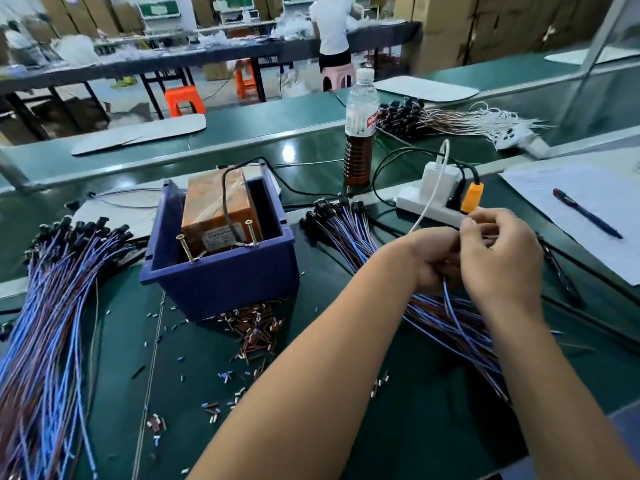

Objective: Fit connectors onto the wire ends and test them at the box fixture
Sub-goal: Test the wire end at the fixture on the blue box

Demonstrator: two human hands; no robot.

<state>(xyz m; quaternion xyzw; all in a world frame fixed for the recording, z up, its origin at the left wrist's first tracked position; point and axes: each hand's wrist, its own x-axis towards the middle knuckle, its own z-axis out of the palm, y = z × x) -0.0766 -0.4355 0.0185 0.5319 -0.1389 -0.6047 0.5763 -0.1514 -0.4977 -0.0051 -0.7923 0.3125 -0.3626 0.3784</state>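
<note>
Left hand (pixel 434 258) and right hand (pixel 498 254) pinch blue wire (pixel 450 306) between them

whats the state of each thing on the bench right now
left hand: gripping wire, fingers curled
right hand: pinching wire end
held wire: hanging from hands
blue box: open, upright
bottle: upright, capped, part full
pen: lying on paper
power strip: plugs inserted
</note>
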